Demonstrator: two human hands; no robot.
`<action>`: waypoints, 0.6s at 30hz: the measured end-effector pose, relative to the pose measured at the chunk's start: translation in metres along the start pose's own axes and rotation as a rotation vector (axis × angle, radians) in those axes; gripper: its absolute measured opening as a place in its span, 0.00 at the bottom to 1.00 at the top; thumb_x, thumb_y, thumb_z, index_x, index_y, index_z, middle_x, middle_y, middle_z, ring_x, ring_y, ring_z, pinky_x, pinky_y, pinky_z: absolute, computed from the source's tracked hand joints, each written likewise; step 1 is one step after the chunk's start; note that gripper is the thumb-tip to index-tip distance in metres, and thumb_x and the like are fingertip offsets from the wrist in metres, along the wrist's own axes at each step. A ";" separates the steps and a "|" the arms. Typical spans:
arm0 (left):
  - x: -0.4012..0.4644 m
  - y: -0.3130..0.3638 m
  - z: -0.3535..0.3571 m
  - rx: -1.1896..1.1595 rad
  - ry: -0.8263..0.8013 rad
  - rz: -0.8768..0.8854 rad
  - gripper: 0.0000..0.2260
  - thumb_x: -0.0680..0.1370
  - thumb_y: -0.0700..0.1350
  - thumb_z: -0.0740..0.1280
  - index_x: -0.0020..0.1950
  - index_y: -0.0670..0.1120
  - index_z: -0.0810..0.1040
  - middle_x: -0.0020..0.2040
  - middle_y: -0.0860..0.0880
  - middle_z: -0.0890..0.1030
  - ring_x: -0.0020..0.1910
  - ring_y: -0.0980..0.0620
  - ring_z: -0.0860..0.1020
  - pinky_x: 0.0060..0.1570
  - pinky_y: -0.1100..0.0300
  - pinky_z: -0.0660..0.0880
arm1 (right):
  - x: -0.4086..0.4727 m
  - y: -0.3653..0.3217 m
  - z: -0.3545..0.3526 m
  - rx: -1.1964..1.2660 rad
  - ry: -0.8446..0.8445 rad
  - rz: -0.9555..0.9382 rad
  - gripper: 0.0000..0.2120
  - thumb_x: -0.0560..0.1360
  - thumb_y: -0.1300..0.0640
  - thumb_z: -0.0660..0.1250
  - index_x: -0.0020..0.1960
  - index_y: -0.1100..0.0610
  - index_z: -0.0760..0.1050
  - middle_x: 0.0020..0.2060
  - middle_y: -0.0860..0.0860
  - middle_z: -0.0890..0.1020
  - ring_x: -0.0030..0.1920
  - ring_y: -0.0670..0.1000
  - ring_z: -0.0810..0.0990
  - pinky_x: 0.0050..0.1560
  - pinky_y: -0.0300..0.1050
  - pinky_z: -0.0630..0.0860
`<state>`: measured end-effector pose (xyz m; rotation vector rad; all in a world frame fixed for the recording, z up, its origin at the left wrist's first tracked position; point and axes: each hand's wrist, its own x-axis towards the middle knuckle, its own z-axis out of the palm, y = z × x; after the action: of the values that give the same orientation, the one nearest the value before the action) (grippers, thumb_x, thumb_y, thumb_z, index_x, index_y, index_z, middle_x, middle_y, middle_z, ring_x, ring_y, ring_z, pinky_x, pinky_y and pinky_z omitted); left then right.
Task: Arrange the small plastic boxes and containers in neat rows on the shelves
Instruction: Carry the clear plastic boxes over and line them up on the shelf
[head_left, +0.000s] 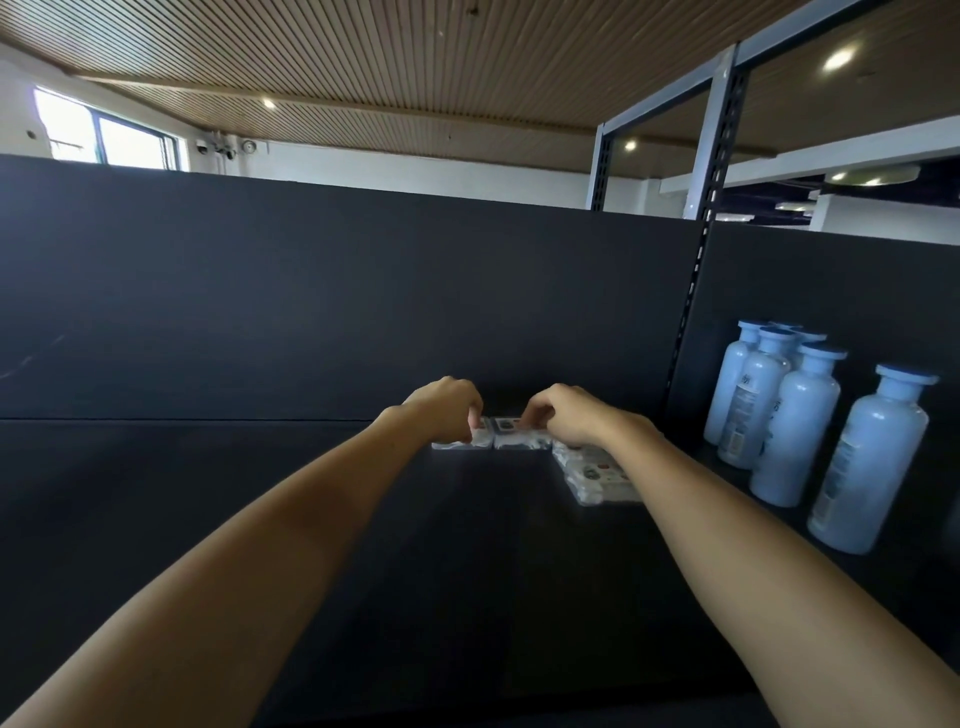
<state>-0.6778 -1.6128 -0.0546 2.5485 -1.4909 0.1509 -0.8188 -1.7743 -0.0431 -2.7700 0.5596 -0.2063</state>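
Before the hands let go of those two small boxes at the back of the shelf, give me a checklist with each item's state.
1. Left hand holds the left box: ok, fingers curled on its top edge.
2. Right hand holds the middle box: ok.
3. Both boxes rest flat on the shelf: ok.
4. The two boxes sit side by side in one line: ok, edges look even.
5. Row meets the boxes running forward under the right forearm: cannot tell, the arm hides the corner.
6. Blue bottles stand apart from the boxes: ok.

Dim foreground, bright window (104, 132), wide-angle edge distortion
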 end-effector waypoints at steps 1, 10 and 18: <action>0.000 0.001 0.000 0.004 -0.005 -0.003 0.08 0.71 0.42 0.70 0.43 0.56 0.80 0.48 0.53 0.81 0.48 0.49 0.80 0.48 0.50 0.81 | 0.000 0.002 -0.002 0.008 0.017 -0.007 0.25 0.76 0.70 0.56 0.59 0.46 0.81 0.60 0.48 0.80 0.59 0.51 0.78 0.62 0.53 0.77; -0.012 -0.002 -0.012 -0.053 0.025 -0.072 0.10 0.76 0.45 0.66 0.56 0.50 0.81 0.56 0.51 0.80 0.54 0.48 0.79 0.56 0.50 0.78 | -0.002 0.007 -0.016 0.036 0.090 -0.068 0.21 0.78 0.68 0.57 0.62 0.49 0.79 0.62 0.49 0.80 0.61 0.51 0.78 0.63 0.50 0.76; -0.071 -0.017 -0.026 0.006 0.117 -0.243 0.09 0.74 0.49 0.65 0.54 0.53 0.79 0.54 0.51 0.80 0.52 0.45 0.79 0.51 0.49 0.79 | -0.002 -0.037 0.009 -0.031 0.067 -0.228 0.11 0.78 0.60 0.64 0.59 0.53 0.78 0.56 0.50 0.80 0.53 0.52 0.80 0.56 0.52 0.79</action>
<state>-0.6982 -1.5386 -0.0437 2.6490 -1.1306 0.2649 -0.8058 -1.7384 -0.0400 -2.8625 0.2635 -0.3451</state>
